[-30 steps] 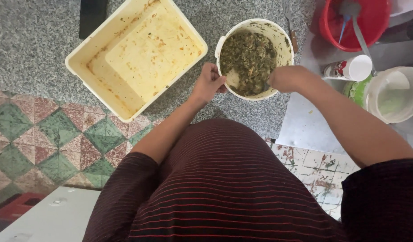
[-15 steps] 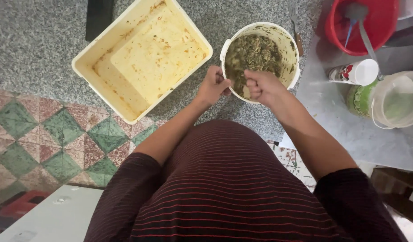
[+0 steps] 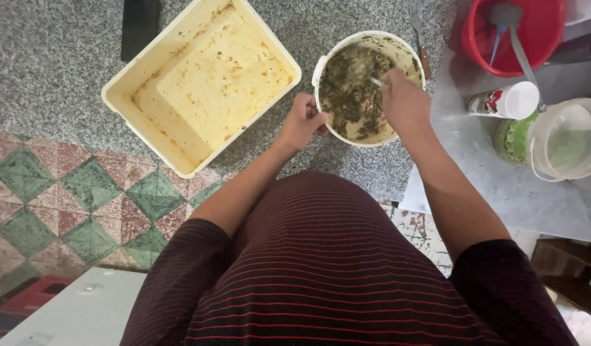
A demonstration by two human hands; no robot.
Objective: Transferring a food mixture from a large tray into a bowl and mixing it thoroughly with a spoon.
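While your striped dark-red shirt point(image 3: 321, 269) fills the near edge of the view, your left hand point(image 3: 302, 122) is curled around the near-left rim of the round white tub point(image 3: 324, 67), bracing it on the speckled stone floor point(image 3: 45, 83). Your right hand point(image 3: 404, 102) hangs over the tub's right half, closed on a thin pale-handled utensil point(image 3: 376, 81) whose working end is sunk in the dark green, leafy mixture point(image 3: 353, 90); the blur there suggests stirring. The step in hand looks like mixing the tub's contents. Judging from the smears on the wall, the next move calls for keeping the left grip firm while the utensil sweeps the sides and bottom, so the tub does not skid or tip. Just left of the tub, near but apart, lies the emptied cream rectangular tray point(image 3: 148, 83), streaked with orange residue. To the right, on a grey slab point(image 3: 500, 186), stand a translucent bucket point(image 3: 561, 138) and a small white can point(image 3: 507, 100). Farthest off, a red bucket point(image 3: 545, 48) holds a ladle point(image 3: 510, 22), and a fork point(image 3: 418, 29) lies beside the tub's far rim.
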